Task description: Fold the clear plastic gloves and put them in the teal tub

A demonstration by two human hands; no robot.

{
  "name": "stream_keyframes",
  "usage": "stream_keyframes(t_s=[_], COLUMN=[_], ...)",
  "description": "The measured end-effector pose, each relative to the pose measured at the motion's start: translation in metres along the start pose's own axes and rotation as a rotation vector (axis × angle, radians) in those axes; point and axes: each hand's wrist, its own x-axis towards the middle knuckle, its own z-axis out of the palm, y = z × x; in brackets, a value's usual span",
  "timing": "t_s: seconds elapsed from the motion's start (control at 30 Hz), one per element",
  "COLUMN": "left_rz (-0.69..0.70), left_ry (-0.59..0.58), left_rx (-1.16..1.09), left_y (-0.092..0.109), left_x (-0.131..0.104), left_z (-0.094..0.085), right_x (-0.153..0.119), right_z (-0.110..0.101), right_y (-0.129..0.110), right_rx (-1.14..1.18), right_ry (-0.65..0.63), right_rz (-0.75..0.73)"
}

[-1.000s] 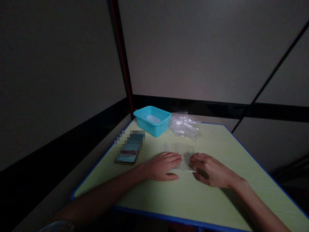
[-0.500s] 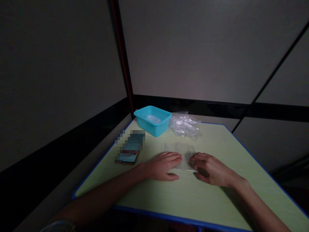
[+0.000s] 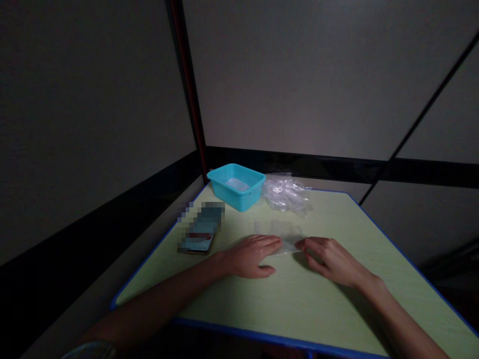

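A clear plastic bag point(image 3: 286, 230) lies flat on the table between my hands, its near right edge lifted and folded inward. My left hand point(image 3: 254, 255) rests flat on the bag's left part, fingers stretched out and thumb apart. The bag's near right corner is pinched between the thumb and fingers of my right hand point(image 3: 325, 259). Part of the bag is hidden under my left fingers.
On the pale green table point(image 3: 239, 304) with a blue edge, a turquoise basin point(image 3: 243, 199) stands at the back with clear plastic inside. Beside it is a heap of clear plastic bags point(image 3: 286, 194). A phone point(image 3: 204, 232), partly pixelated, lies at the left. Walls point(image 3: 299, 80) enclose the far and left sides.
My right hand's fingers have closed on the bag's near right corner and raised that edge away from me. My left hand has stayed almost in place.
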Motion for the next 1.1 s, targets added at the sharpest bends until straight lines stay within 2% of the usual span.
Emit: stream_keyframes(t_s=[0.13, 0.27, 0.37, 0.47, 0.53, 0.63, 0.7, 0.83, 0.97, 1.0, 1.03, 1.1], left_rz=[-0.109, -0.219, -0.354, -0.422, -0.461, -0.529, -0.567, -0.594, -0.589, -0.588, -0.588, -0.594], left_ry=[0.106, 0.260, 0.290, 0.289, 0.262, 0.202, 0.235, 0.385, 0.608, 0.644, 0.662, 0.647], left_rx=[-0.080, -0.281, -0.691, -1.158, -1.281, -1.221, -1.097, -0.942, -0.853, -0.837, -0.829, -0.842], left_y=[-0.008, -0.017, -0.019, -0.016, -0.015, -0.019, -0.024, -0.037, -0.043, -0.044, -0.044, -0.045], left_x=[0.002, 0.006, 0.009, 0.011, 0.010, 0.011, 0.013, 0.027, 0.038, 0.037, 0.035, 0.028], left_z=[0.002, -0.002, -0.010, -0.020, -0.023, -0.022, -0.018, -0.012, -0.014, -0.016, -0.017, -0.018], right_x=[0.000, 0.003, 0.005, 0.008, 0.009, 0.009, 0.008, 0.001, -0.004, -0.004, -0.003, 0.000], right_z=[0.001, 0.002, 0.002, 0.004, 0.007, 0.011, 0.012, 0.012, 0.010, 0.009, 0.008, 0.007], right_y=[0.004, 0.007, 0.009, 0.010, 0.011, 0.014, 0.015, 0.015, 0.014, 0.014, 0.013, 0.013], right_rx=[0.243, 0.586, 0.883, 1.085, 1.163, 1.217, 1.224, 1.240, 1.195, 1.153, 1.099, 0.949], right_ry=[0.076, 0.195, 0.214, 0.156, 0.115, 0.051, -0.034, -0.239, -0.479, -0.492, -0.451, -0.217], right_rz=[0.141, 0.230, 0.299, 0.413, 0.490, 0.578, 0.597, 0.541, 0.457, 0.428, 0.398, 0.329])
